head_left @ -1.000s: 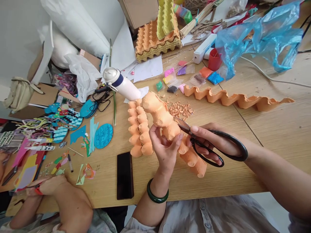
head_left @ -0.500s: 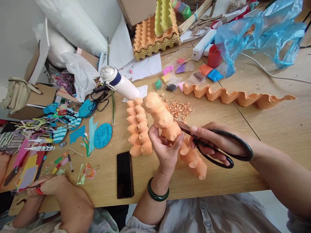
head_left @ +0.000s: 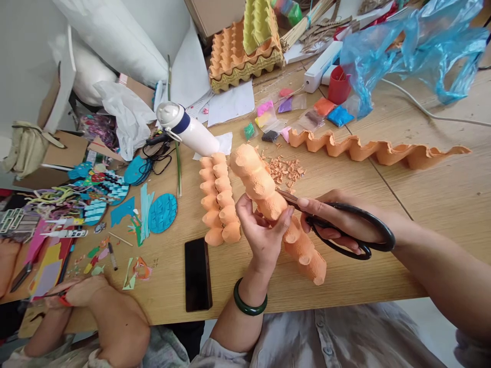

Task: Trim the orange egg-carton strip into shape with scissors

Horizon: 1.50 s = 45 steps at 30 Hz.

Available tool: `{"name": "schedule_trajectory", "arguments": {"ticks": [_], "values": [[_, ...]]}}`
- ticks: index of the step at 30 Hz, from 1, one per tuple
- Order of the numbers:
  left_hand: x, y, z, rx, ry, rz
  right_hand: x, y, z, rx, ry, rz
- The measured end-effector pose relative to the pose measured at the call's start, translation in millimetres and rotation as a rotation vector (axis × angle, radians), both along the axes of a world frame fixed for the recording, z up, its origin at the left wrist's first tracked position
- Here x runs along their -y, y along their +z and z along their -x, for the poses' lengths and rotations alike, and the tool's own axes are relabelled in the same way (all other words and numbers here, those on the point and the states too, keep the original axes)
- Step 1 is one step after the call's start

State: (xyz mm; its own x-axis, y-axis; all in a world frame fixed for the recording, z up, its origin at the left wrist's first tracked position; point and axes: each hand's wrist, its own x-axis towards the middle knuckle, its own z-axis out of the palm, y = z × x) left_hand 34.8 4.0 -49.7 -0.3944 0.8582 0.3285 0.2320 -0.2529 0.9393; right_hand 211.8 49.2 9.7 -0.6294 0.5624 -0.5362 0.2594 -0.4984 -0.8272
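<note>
Wood table (head_left: 441, 204) w/ phone (head_left: 198, 274), egg-tray strips (head_left: 378, 152).

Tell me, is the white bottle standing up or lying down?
Lying down. The white bottle rests on its side on the table, its cap pointing up-left, behind the orange egg-carton strip.

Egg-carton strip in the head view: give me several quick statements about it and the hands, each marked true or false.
1. The left hand grips the orange egg-carton strip. True.
2. The right hand holds a knife. False: it holds black-handled scissors.
3. The scissor blades meet the strip's right edge. True.
4. The black phone lies on top of the strip. False: it lies flat on the wooden table, to the strip's left.
5. The left wrist wears a green bangle. True.
</note>
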Motion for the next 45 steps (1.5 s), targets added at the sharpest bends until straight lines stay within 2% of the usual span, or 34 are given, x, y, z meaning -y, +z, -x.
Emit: {"name": "schedule_trajectory", "arguments": {"ticks": [14,19,22,25,28,33,35,41,45], "values": [[-8,1.1,8,0.111,-0.001,0.11,-1,-22.7,19,-0.037,-0.091,-0.031],[-12,-1.7,15,0.249,-0.012,0.156,-9,-32.6,19,-0.057,-0.078,0.145],[-15,-2.3,18,0.371,-0.008,0.205,-13,-34.1,18,-0.104,-0.085,0.172],[-17,1.1,18,0.497,-0.022,0.284,-16,-30.6,18,-0.179,-0.097,0.116],[-17,7.8,17,0.634,-0.062,0.38,-18,-27.9,17,-0.136,-0.109,0.008],[-14,16.3,15,0.706,-0.082,0.458,-21,-33.5,15,0.086,-0.241,-0.408],[-12,16.9,16,0.72,-0.086,0.467,-21,-38.6,14,0.124,-0.25,-0.527],[-9,15.9,16,0.779,-0.168,0.489,-23,-51.4,14,0.085,-0.308,-0.571],[-10,17.5,13,0.671,-0.207,0.428,-23,-41.3,11,0.027,-0.236,-0.5]]}}
